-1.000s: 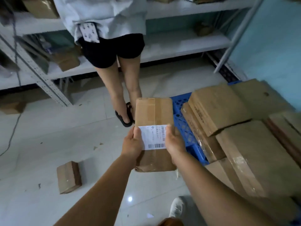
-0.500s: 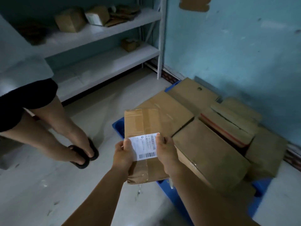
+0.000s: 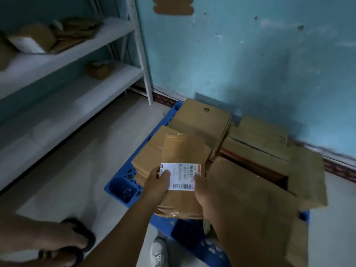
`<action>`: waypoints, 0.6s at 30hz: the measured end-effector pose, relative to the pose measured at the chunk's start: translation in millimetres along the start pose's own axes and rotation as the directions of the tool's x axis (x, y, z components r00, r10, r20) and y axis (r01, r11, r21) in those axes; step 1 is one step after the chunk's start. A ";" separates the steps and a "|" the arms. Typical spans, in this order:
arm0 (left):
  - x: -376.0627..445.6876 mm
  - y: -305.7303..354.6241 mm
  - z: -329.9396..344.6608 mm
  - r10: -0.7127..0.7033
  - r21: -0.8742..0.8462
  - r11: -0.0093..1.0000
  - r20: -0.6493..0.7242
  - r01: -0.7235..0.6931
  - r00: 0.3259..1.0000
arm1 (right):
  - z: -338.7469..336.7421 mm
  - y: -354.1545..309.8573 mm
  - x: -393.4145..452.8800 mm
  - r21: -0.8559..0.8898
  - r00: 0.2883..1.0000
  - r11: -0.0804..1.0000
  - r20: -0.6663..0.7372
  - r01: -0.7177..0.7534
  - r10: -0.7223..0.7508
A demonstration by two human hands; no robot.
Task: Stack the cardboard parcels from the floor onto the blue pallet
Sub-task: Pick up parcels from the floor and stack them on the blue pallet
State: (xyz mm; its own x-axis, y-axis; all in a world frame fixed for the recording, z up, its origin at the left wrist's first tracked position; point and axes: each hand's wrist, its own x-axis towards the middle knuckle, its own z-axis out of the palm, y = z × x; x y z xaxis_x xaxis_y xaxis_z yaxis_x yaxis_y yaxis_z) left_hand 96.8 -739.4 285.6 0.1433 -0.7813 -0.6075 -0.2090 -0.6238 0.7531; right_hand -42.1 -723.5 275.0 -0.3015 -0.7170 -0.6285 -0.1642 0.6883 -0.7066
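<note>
I hold a flat cardboard parcel [image 3: 183, 151] with a white barcode label between both hands, above the near-left part of the blue pallet [image 3: 123, 187]. My left hand [image 3: 158, 184] grips its left edge, thumb on the label. My right hand [image 3: 204, 193] grips its right edge. Under the parcel's far end lies a stacked flat box [image 3: 150, 153]. Several other cardboard boxes cover the pallet: a large one at the back [image 3: 200, 120], a large one on the right [image 3: 250, 201], and more by the wall [image 3: 260, 135].
A white metal shelf rack [image 3: 77, 74] with a few boxes stands at the left. The turquoise wall [image 3: 250, 64] runs behind the pallet. Another person's feet in dark sandals [image 3: 65, 239] stand at the lower left. My white shoe [image 3: 159, 253] shows near the pallet's front edge.
The view has swung right from the floor and the standing person to the pallet. The parcel, held in both hands throughout, has moved over the pallet's near-left boxes.
</note>
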 end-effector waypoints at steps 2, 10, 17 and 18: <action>29.3 12.8 -5.5 0.013 0.057 0.998 0.045 -0.015 0.999 | 14.3 -9.7 19.2 0.056 0.998 0.998 -0.040 -0.039 0.041; 140.7 32.7 5.9 0.079 0.271 0.953 0.198 -0.132 0.977 | 49.2 -23.8 94.4 0.209 0.993 0.977 -0.102 -0.034 0.056; 218.5 24.3 27.8 0.029 0.234 0.968 0.245 -0.088 0.969 | 61.9 -21.1 159.9 0.241 0.992 0.967 -0.077 -0.081 0.102; 228.2 23.2 30.0 0.021 0.230 0.970 0.243 -0.078 0.970 | 63.1 -21.7 167.8 0.240 0.991 0.967 -0.080 -0.088 0.110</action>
State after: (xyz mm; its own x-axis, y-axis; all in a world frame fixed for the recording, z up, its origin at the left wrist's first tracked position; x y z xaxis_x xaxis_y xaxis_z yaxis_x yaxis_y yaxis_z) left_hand 95.7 -931.6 156.8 -0.1003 -0.7659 -0.6350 -0.4367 -0.5396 0.7198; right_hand -29.8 -865.7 164.3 -0.3917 -0.6260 -0.6743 0.0931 0.7021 -0.7060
